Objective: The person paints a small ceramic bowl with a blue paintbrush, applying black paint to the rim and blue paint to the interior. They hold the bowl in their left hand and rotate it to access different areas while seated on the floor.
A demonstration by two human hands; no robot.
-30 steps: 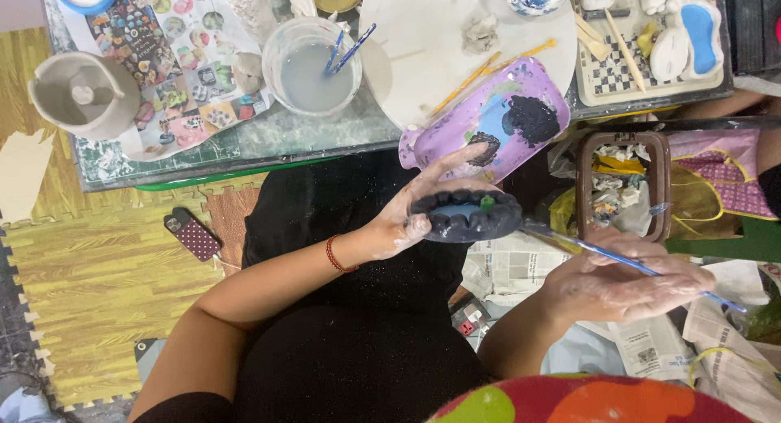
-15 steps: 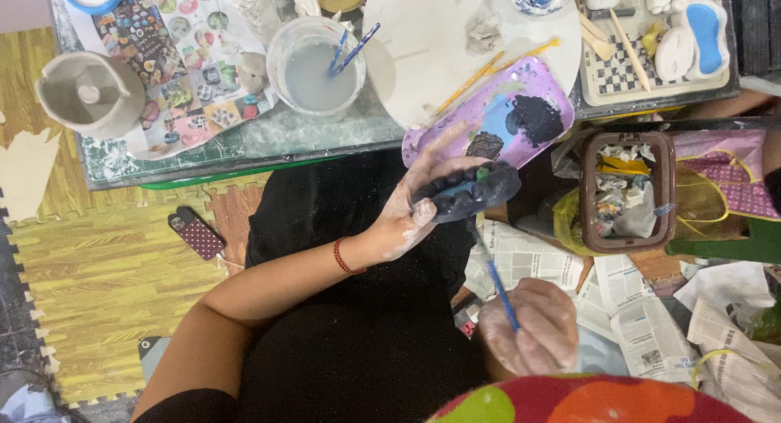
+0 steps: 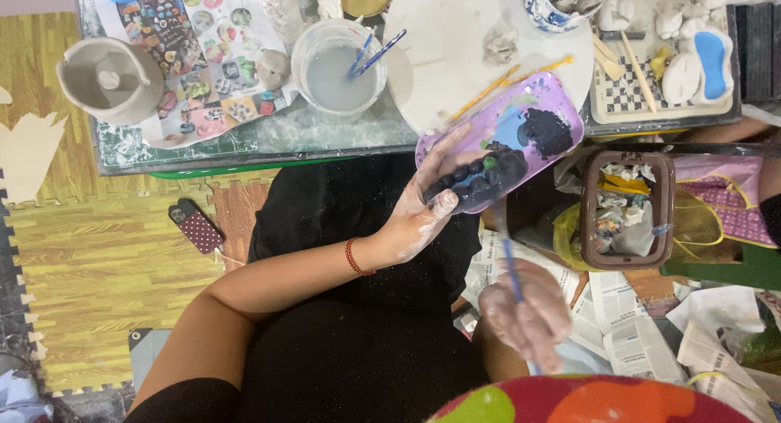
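Dark-painted clay piece (image 3: 482,179) held up just below bench's (image 3: 268,138) front edge, gripped in left hand (image 3: 423,215), fingers curled round it. Right hand (image 3: 527,319) closed on blue paintbrush (image 3: 509,264), tip at piece. Purple paint palette (image 3: 521,122) just behind, w/ water cup (image 3: 335,69) further along bench.
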